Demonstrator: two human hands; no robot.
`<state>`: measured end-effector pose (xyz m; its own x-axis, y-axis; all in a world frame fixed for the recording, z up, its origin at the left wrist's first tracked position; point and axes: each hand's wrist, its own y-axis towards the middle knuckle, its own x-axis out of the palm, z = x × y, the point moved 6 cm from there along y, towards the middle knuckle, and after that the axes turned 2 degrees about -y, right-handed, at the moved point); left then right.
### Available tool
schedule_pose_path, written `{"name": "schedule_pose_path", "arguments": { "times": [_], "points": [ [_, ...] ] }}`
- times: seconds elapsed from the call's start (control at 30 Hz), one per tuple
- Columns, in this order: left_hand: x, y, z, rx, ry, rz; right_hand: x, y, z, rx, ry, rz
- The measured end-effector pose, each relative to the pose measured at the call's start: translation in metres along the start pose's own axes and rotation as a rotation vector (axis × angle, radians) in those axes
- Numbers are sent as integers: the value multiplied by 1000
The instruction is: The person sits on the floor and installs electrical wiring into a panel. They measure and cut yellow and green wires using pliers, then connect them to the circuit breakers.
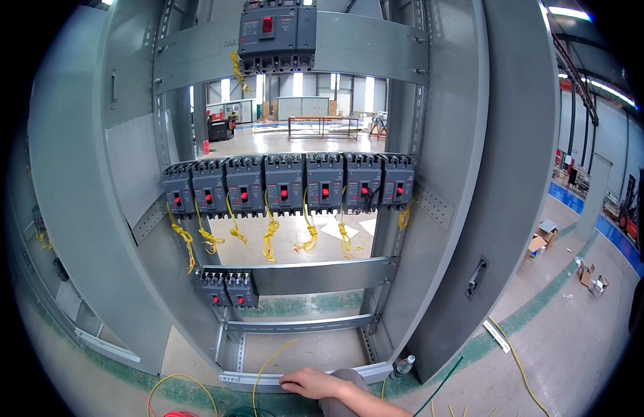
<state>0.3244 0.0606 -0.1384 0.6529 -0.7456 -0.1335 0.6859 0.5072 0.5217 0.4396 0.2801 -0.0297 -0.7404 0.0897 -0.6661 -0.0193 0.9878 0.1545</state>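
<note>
My right hand (309, 382) reaches in from the lower edge and rests on the grey slotted rail (249, 379) at the foot of an open grey electrical cabinet (468, 174). Its fingers curl over the rail's top; whether they grip it is unclear. A yellow wire (266, 365) arcs up just left of the fingertips. My left hand is out of view. Above, a row of several dark circuit breakers (287, 184) with red toggles carries knotted yellow wires (270, 240). Two smaller breakers (229, 288) sit on a lower crossbar, and one large breaker (277, 35) is mounted at the top.
The cabinet door (506, 208) stands open at right with a handle (476, 276). A plastic bottle (404, 365) stands at the cabinet's foot. Loose yellow, red and green wires (183, 396) lie on the floor, with cardboard boxes (541, 240) farther right. Another cabinet (65, 208) is at left.
</note>
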Motion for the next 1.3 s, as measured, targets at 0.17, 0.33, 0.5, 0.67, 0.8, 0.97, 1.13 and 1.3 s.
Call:
{"name": "schedule_pose_path", "arguments": {
  "times": [0.17,0.33,0.5,0.67,0.8,0.97,1.13,1.3],
  "points": [
    [4,-5,0,76,144,21,-3,2,-5,6,12,-8],
    [3,5,9,80,179,-54,-1,1,-1,14,18,-9],
    [3,-1,1,-145,-7,1,0,2,1,72,1,-78],
    [-24,52,59,-258,-106,-160,-4,3,-4,38,2,-46],
    [-53,60,59,-423,-169,33,-13,6,-2,43,8,40],
    [-139,115,13,-400,-346,425,-44,-7,-11,119,95,431],
    [-155,133,8,-516,-553,496,-67,-39,-47,-46,52,803],
    [-145,126,-3,-531,-598,476,-63,-65,-113,-327,-215,722]
  ]
}}
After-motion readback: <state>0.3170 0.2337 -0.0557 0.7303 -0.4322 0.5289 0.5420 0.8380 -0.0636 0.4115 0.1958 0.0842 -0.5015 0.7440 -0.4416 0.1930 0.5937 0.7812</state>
